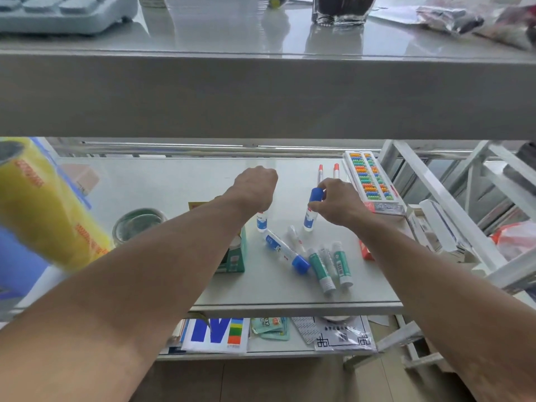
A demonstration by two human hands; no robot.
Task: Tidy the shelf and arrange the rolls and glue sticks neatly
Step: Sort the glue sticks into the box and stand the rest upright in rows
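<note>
Currently mid-sort on the middle shelf (150,181). Right hand (338,203) has its fingers pinched on a blue-capped glue bottle (312,210), holding it upright, base on or just above the shelf, right of centre. Left hand (255,187) is fisted over a second small bottle (261,221); only the bottle's lower end shows under the wrist, so the hold looks closed but I can't confirm finger contact.

Loose stock near the front edge: one blue-capped bottle lying flat (285,250), a small clear tube (295,237) just beside it, and three green glue sticks (330,265) lying side by side. Two red-tipped pens (327,172) sit far back, next to the bead abacus (369,178) at far right. Yellow film roll (43,210) is at the left, close to the camera and blurred.

How I'd do this step:
- Set both upright bottles down touching, caps up, in one row towards the back.
- Release only once the base is flat; tall narrow bottles tip easily.
- Don't sweep the wrists through the lying bottle and green sticks near the front.
- Group those next, same orientation.
</note>
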